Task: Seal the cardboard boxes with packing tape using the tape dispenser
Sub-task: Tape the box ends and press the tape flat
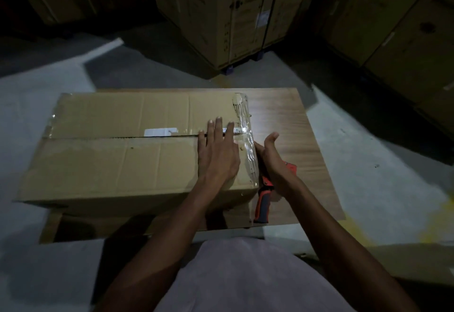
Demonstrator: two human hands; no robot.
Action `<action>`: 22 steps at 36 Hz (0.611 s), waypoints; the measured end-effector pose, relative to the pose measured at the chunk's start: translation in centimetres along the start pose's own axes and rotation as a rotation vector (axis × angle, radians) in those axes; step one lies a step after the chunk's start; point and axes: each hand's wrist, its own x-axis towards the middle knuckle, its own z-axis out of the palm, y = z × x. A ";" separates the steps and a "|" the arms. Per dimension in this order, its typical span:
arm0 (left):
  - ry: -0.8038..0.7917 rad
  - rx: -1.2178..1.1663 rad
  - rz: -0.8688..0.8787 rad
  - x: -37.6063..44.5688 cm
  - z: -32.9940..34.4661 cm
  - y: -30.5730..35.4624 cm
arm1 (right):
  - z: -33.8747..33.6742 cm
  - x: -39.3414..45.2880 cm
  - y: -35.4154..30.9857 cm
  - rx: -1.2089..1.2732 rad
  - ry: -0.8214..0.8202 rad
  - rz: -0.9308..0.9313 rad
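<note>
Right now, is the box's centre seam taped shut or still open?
Mostly open: a dark gap runs along the cardboard box seam; clear tape crosses only its right end.

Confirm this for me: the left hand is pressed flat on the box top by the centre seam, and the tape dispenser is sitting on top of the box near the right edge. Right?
Not quite. The tape dispenser is not on top of the box; it lies on the wooden table beside the box's right end, under the right hand, as the head view shows. The left hand is indeed pressed flat by the centre seam.

Matt brown cardboard box [118, 159] — creased. Glossy clear tape [245, 139] wrinkles over its end. Worktop [290, 120] — smooth wood-grain.
</note>
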 end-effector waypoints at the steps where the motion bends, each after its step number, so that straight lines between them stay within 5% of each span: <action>1: 0.000 -0.003 -0.001 0.0 0.1 0.0 | -0.1 0.2 -0.5 -0.002 0.033 0.025; 4: 0.009 -0.012 -0.006 0.0 0.3 -0.1 | 0.1 0.7 -2.1 -0.046 0.156 0.003; 16: 0.004 -0.002 -0.012 0.2 0.3 0.0 | 1.3 3.6 -3.7 -0.201 0.067 0.032; 22: 0.011 -0.005 0.003 0.1 -0.1 -0.1 | 1.4 5.9 -6.2 -0.362 0.266 -0.234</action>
